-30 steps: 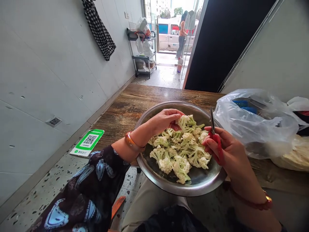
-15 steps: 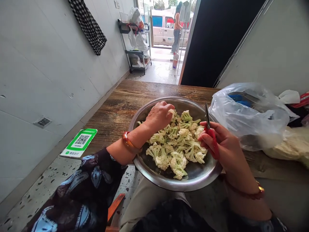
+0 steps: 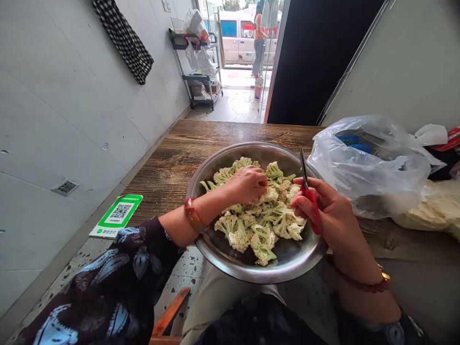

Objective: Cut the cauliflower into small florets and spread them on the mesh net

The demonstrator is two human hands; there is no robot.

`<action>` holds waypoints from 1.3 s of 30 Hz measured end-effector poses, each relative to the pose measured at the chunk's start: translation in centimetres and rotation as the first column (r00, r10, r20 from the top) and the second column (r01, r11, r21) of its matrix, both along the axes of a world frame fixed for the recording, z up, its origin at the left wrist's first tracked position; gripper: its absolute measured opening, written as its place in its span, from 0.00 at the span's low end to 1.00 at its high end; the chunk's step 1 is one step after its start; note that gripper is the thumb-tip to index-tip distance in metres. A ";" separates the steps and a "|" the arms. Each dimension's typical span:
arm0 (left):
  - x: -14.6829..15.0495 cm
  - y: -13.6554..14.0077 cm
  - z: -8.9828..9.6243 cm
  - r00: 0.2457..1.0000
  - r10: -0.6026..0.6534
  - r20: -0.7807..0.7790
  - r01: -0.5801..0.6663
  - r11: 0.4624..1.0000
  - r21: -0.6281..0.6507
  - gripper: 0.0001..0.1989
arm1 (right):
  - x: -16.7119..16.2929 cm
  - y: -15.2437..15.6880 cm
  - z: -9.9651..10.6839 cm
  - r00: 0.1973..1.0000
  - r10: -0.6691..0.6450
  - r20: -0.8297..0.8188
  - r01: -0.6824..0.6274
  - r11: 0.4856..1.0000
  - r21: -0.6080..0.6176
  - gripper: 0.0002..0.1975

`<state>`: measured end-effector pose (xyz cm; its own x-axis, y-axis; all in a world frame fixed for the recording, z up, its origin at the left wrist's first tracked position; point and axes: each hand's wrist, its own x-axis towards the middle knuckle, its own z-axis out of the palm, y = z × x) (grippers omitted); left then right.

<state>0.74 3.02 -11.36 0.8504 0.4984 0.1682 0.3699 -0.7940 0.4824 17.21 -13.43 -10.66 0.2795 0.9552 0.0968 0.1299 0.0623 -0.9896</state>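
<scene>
A wide steel bowl (image 3: 230, 268) holds several pale cauliflower florets (image 3: 264, 239) with green stems. My left hand (image 3: 247, 184) is inside it, low over the florets near the middle. Its fingers are curled downward, and the fingertips are hidden, so whatever they grip does not show. At the bowl's right rim, my right hand (image 3: 327, 211) is closed around the red handles of a pair of scissors (image 3: 312, 206). The dark blades point up and away from me and look closed together.
The bowl's far part is over a brown wooden table (image 3: 161, 167). To its right lie a clear plastic bag (image 3: 373, 167) and a bag of pale contents (image 3: 431, 206). A green QR-code card (image 3: 117, 215) is at the left edge. Beyond stand a trolley (image 3: 197, 76) and a person (image 3: 258, 43) near the doorway.
My left hand has moved down and slightly right, lower among the florets, uncovering those at the bowl's far left. My right hand still holds the scissors, nearly unmoved. The view has shifted slightly.
</scene>
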 end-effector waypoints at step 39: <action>-1.8 0.8 1.9 0.737 0.502 0.453 0.301 0.356 -0.884 0.13 | 0.0 0.5 -0.3 0.995 0.094 0.035 -0.090 0.991 -0.102 0.25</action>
<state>-1.08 3.77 -9.41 0.6750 0.7369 -0.0367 -0.2586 0.2829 0.9236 17.20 -12.92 -10.94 0.1883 0.9821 0.0086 0.1673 -0.0234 -0.9856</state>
